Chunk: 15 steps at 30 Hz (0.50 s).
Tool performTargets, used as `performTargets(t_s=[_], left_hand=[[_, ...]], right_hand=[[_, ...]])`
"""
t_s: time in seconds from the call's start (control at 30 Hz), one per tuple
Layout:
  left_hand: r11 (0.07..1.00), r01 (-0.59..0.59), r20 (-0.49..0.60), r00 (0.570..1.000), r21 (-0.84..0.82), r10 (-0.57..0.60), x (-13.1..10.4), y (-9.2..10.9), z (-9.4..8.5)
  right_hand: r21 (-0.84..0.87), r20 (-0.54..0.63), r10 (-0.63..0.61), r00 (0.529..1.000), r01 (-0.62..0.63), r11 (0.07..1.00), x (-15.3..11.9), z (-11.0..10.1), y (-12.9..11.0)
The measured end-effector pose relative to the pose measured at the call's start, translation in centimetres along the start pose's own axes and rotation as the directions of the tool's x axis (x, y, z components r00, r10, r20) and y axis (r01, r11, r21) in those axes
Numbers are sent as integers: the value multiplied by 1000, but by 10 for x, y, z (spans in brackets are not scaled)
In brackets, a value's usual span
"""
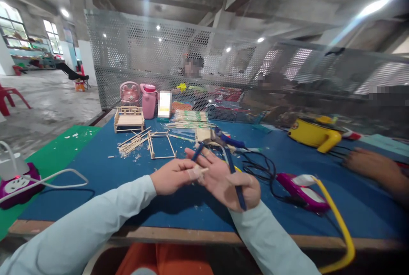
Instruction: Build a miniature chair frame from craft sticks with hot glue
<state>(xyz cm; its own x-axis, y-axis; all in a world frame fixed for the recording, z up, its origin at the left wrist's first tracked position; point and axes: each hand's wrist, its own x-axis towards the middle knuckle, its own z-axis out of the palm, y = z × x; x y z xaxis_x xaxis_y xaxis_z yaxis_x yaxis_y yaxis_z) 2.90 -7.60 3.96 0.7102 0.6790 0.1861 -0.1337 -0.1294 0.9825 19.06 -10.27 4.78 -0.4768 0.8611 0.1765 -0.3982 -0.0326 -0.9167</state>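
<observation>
My left hand (174, 176) is closed with a short pale wooden stick (202, 172) pinched at its fingertips, beside the right palm. My right hand (228, 181) lies palm up and holds blue-handled pliers (230, 162), one handle under the thumb. Beyond the hands, an open frame of thin sticks (161, 144) stands on the blue mat. Loose sticks (134, 142) and small chips lie left of it. Farther back is a small wooden bench-like model (129, 119).
Bundled sticks (191, 118) lie at the back near a pink bottle (148, 102). Black cables, a purple power strip (303, 192) and a yellow pot (311, 132) are at right. Another person's hand (367, 164) rests at far right. A perforated metal screen (143, 62) rises behind.
</observation>
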Motion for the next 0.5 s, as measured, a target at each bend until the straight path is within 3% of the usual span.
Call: performTargets(t_s=[0.1, 0.17, 0.23, 0.27, 0.33, 0.4, 0.5], left_hand=[[997, -49, -11, 999, 56, 50, 1, -4, 2], [995, -82, -163, 983, 49, 89, 5, -8, -1], [995, -86, -338, 936, 47, 97, 9, -13, -7], [995, -82, -399, 911, 57, 98, 11, -14, -11], [991, -83, -458, 881, 101, 120, 13, -16, -15], [983, -98, -462, 873, 153, 159, 13, -14, -17], [969, -100, -430, 882, 224, 190, 10, -11, -14]], right_hand=[[-64, -15, -71, 997, 70, 996, 5, -3, -6], [-182, -84, -152, 985, 135, 974, 5, -9, -13], [-424, -172, -198, 965, 109, 899, 3, -16, -21], [-575, -209, -199, 958, 44, 817, 2, -18, -24], [-816, -235, -171, 957, -99, 569, -1, -21, -27], [-930, -192, -126, 973, -139, 340, -3, -20, -24], [-980, -100, -94, 991, -82, 183, -3, -13, -17]])
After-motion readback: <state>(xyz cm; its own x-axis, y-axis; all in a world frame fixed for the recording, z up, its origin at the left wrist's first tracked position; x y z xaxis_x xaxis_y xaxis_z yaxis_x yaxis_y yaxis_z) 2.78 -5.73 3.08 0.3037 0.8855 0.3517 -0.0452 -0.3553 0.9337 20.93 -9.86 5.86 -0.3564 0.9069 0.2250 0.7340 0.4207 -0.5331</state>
